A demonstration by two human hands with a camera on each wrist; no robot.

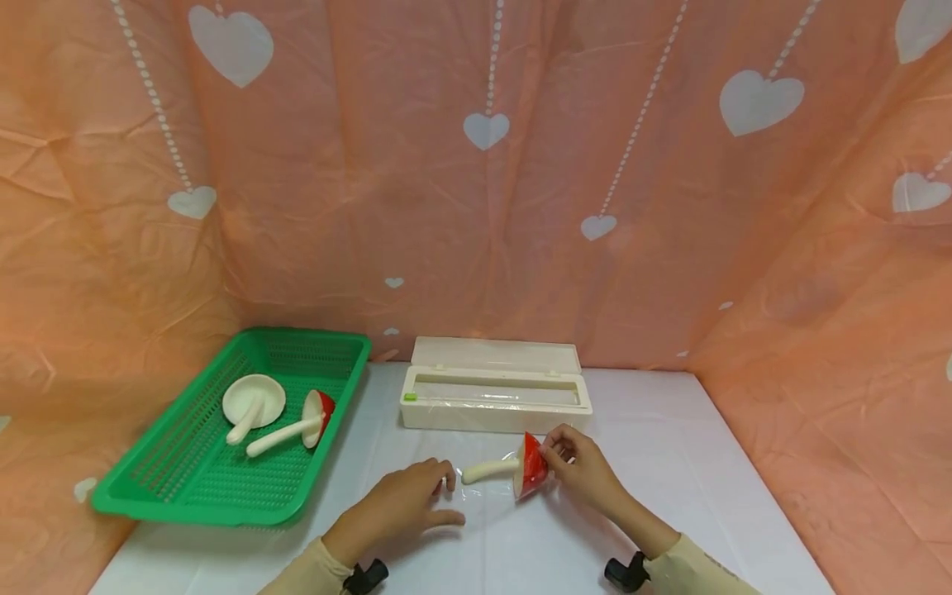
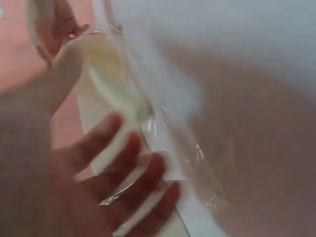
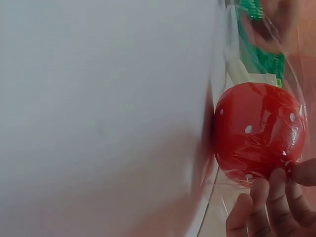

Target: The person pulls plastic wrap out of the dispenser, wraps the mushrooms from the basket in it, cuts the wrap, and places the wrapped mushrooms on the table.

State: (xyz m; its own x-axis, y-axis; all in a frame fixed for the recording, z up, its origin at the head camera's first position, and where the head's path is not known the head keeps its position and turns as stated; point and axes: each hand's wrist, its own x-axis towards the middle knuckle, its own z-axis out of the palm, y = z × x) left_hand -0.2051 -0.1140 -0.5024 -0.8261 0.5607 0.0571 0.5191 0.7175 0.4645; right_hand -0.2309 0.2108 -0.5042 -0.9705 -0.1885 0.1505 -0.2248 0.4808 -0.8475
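A model mushroom with a white-dotted red cap [image 1: 531,467] and a cream stem [image 1: 489,470] lies on its side, clear cling film [image 3: 261,170] around its cap. My right hand [image 1: 583,468] pinches the film at the cap's edge between thumb and fingertips; in the right wrist view the film looks wrinkled there. Near the stem's end is my left hand [image 1: 405,500], thumb and fingers apart and loosely bent, gripping nothing that I can see. The left wrist view is blurred, with shiny film beside those fingers. Behind the mushroom stands a white cling film dispenser [image 1: 497,416], its lid raised.
On the left stands a green plastic basket [image 1: 201,514]. Inside it lie a white model mushroom [image 1: 253,403] and another red-capped one [image 1: 297,428]. An orange curtain [image 1: 416,190] with white hearts hangs behind and at both sides of the white table [image 1: 654,430].
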